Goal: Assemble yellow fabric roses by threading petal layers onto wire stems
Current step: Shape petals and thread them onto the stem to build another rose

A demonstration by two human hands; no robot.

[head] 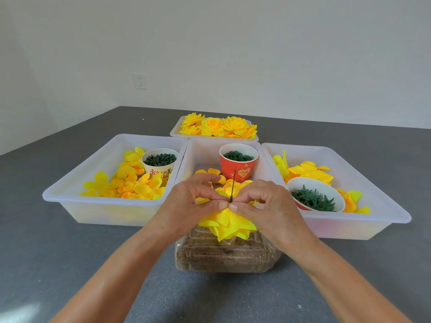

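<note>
Two hands meet over the near middle of a grey worktop [58,264], fingers curled tight. The left hand [193,201] and right hand [263,203] pinch thumb to forefinger on either side of a thin green stem [232,187], just where it enters a yellow rose [227,226] hanging upside down beneath them. The stem points up and away. Directly below the rose sits a clear box [224,257] of brown matter.

Beyond, four white trays hold the parts. The left tray [77,180] carries loose yellow petals [130,183] and a pale cup [159,163] of dark green pieces. The middle tray [198,157] holds a red cup [238,165] of green rings and a few petals. The right tray [373,183] holds more petals and a tilted bowl [314,194] of green spiky pieces. The far tray [177,131] is heaped with finished roses [218,125].
</note>
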